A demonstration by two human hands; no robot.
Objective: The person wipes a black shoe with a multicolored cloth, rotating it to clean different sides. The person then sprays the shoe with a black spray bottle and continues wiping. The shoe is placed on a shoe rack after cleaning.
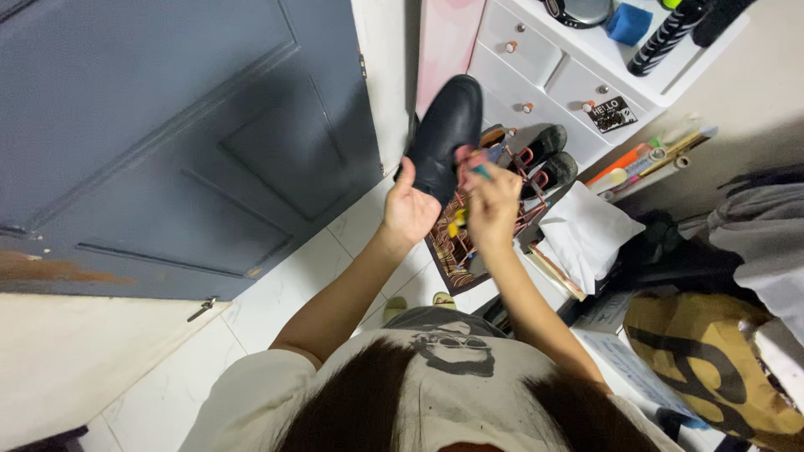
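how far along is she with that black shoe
Mid-job. Done: the black shoe is off the wire shoe rack, held up in the left hand. In hand: the right hand presses a small cloth or brush, unclear which, against its side. Left: two dark shoes sit untouched on the rack.

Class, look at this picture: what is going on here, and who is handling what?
A person stands by a grey door, looking down. Their left hand holds up a black leather shoe. Their right hand presses a small colourful item, too blurred to identify, against the shoe's side. More dark shoes sit on a copper wire rack below.
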